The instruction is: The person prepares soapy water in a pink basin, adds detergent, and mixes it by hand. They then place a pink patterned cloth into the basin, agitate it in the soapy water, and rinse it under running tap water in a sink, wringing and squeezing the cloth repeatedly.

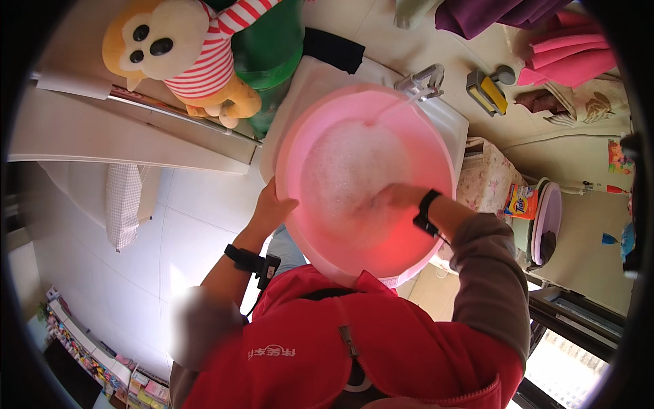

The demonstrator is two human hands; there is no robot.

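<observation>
A large pink plastic basin (pixel 440 153) rests on a white sink (pixel 327 76), tilted towards my red jacket at its front rim. Whitish suds (pixel 347 158) float on the water inside. My left hand (pixel 276 207) grips the basin's left rim, thumb on the inner side. Blurred by motion, my right hand (pixel 396 197) reaches into the basin from the right, its fingertips at the foamy water. Whether those fingers hold anything is hidden. From the metal faucet (pixel 421 82) at the back, a thin stream of water runs into the basin.
A plush toy dog (pixel 204 56) in a striped shirt leans by a green bin (pixel 268 61) at the left. A black cloth (pixel 334 50) lies on the sink's back edge. To the right are a wall-mounted sponge holder (pixel 488 92), a Tide packet (pixel 521 201) and hanging towels (pixel 567 56).
</observation>
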